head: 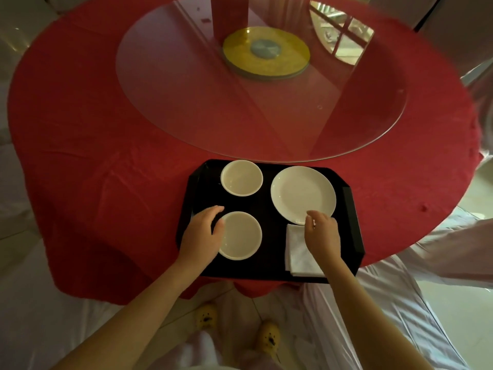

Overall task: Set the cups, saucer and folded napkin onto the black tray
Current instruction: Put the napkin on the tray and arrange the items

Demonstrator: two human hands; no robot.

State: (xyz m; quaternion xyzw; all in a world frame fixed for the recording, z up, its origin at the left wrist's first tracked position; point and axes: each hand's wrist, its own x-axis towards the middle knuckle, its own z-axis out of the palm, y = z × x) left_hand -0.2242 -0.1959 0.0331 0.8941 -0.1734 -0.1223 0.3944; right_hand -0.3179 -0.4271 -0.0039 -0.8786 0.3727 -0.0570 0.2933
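Observation:
A black tray (272, 252) lies at the near edge of the round red table. On it stand two white cups, a far cup (241, 178) at the back left and a near cup (242, 235) at the front left. A white saucer (302, 194) sits at the back right, and a folded white napkin (297, 252) lies at the front right. My left hand (204, 233) curls around the near cup's left rim. My right hand (322, 231) hovers over the napkin, its fingertips pinched at the saucer's near edge.
A big glass turntable (186, 102) with a yellow hub (266, 50) covers the middle of the red tablecloth (106, 169). White-covered chairs stand at the left and right. My feet in yellow slippers show below the table edge.

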